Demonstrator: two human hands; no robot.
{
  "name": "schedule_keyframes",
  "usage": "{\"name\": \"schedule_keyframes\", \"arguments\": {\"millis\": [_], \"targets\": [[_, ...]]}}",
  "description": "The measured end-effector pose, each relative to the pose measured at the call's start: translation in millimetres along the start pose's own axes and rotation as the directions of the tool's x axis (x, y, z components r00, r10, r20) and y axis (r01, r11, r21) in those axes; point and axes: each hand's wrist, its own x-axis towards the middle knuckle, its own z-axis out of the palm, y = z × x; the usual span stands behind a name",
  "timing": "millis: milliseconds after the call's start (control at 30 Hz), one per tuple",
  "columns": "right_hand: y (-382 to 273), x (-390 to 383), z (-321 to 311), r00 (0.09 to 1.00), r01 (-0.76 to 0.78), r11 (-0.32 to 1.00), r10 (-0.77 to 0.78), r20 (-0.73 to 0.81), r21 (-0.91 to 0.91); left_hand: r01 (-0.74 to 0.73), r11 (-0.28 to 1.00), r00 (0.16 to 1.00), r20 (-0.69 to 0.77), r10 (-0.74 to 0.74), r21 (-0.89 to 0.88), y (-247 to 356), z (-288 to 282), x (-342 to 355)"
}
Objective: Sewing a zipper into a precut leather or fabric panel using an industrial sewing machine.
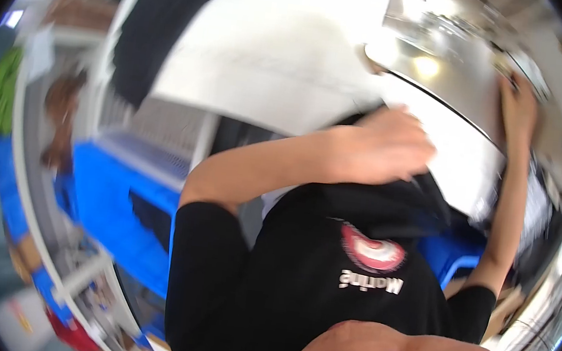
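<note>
My left hand (388, 146) is closed in front of my chest, slightly smeared by motion. Black cloth (429, 201) shows below it and a dark edge shows above it, so it appears gripped in the fist. Farther off at the upper right, my right hand (520, 98) reaches to the metal machine (455, 53), by a small fitting at its edge. Blur hides how its fingers are set. Between the hands and the machine lies a white tabletop (294, 47).
A black piece of cloth (167, 23) hangs over the table's left edge. Blue bins (123, 207) stand at the left, beside a white-framed rack (34, 211). Clear plastic wrapping (533, 216) lies near my right forearm, and a blue plastic thing (446, 261) is beside my body.
</note>
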Motion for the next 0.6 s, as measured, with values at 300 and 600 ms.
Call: {"name": "schedule_keyframes", "arguments": {"millis": [300, 600], "targets": [[86, 0, 49, 0.95, 0.302, 0.953, -0.298, -0.089, 0.029, 0.453, 0.585, -0.211, -0.719, -0.663, -0.672, 84, -21, -274], [46, 15, 28, 0.956, 0.237, 0.846, -0.291, -0.04, -0.477, 0.672, -0.741, -0.562, -0.662, -0.496, -0.015, 149, 27, -530]]}}
